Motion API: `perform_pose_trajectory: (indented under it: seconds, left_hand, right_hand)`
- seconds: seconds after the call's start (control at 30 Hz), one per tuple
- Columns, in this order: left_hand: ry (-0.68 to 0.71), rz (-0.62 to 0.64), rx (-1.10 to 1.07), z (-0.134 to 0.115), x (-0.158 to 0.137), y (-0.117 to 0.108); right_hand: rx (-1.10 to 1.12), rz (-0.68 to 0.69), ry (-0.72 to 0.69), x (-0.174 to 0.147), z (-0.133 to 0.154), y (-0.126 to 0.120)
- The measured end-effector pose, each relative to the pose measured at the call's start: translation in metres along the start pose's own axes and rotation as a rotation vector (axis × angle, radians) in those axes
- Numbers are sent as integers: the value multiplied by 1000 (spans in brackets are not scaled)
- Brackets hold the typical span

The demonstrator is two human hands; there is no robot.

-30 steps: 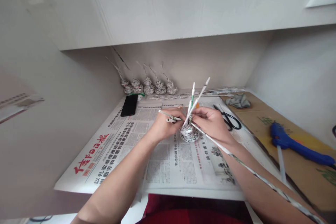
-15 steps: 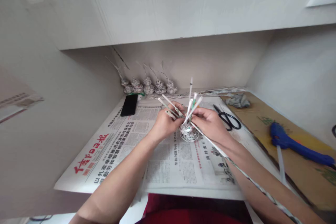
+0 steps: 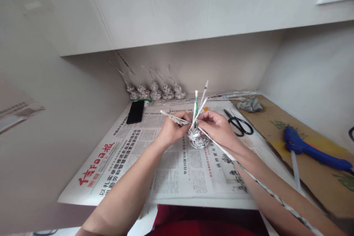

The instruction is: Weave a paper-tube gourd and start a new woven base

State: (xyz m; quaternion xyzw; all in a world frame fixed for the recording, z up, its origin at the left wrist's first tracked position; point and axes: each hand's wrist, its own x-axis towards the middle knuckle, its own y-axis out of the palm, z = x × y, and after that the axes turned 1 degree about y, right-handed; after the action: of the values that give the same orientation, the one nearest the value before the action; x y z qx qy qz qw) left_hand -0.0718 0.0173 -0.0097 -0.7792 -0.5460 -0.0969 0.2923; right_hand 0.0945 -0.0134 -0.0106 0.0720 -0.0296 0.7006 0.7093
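Observation:
A small round woven piece (image 3: 198, 139) of rolled newspaper stands on the newspaper sheet, with several paper sticks (image 3: 196, 105) rising from its top. My left hand (image 3: 174, 128) is closed at its left side, pinching paper sticks that point left. At the upper right of the piece, my right hand (image 3: 217, 124) is closed on a long paper strand (image 3: 257, 181), which trails over my right forearm toward the lower right. Fingertips of both hands come close together at the weave's rim and partly hide it.
Several finished-looking gourd-shaped paper pieces (image 3: 156, 91) line the back left. A black phone (image 3: 135, 112) lies before them. Loose paper sticks (image 3: 221, 96) run along the back wall. To the right are black scissors (image 3: 240, 125), a grey cloth (image 3: 250, 104) and a blue glue gun (image 3: 312, 151) on cardboard (image 3: 326, 191).
The sticks in my left hand have swung lower and drawn together toward the left. The upright sticks have shifted. Both hands stay at the woven piece.

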Motion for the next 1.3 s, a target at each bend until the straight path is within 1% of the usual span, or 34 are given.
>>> perform_pose_trajectory:
  seconds: [0.1,0.17,0.23,0.3,0.4,0.5,0.63,0.73,0.83,0.93,1.0,1.07,1.13,1.23,1.3]
  left_hand:
    - [35,17,-11,-2,0,-1]
    - [58,28,-12,-3,0,-1]
    - [71,41,-16,-4,0,-1]
    - [71,46,-19,-3,0,-1]
    - [63,40,-24,-3,0,-1]
    - [56,27,-24,-2,0,-1]
    - [58,4,-9,-3,1,-1]
    - [45,-10,-2,-3,2,-1]
    - [47,18,-2,-3,3,-2]
    - [105,50,56,-1,3,-4]
    - [149,50,98,0,4,-6]
    - [153,52,119,1,3,-7]
    - [112,51,124,1,4,-7]
    - [76,9,116,3,4,-6]
    - [84,-16,90,4,5,-6]
  right_hand:
    - [-59,-48,83,4,-4,0]
    - [-39,-44,110,5,-6,2]
    - [-10,-38,91,4,-5,3]
    - [-34,-62,48,3,-3,3]
    - [-139,-83,13,0,0,-1]
    - [-266,-56,-9,-1,0,-7]
    - [-403,-19,-96,-4,1,-11]
    - [-477,-40,-165,-8,3,-8]
    - [-582,-64,-250,-12,7,-6]
    - [-613,-51,-354,-14,9,-5]
    - [-608,-26,-392,-14,9,-5]
    - [-605,-14,-377,-12,9,-6]
    - [-580,-4,-315,-10,10,-7]
    - [-487,16,-220,-7,10,-11]
    - [-452,68,-194,-6,10,-14]
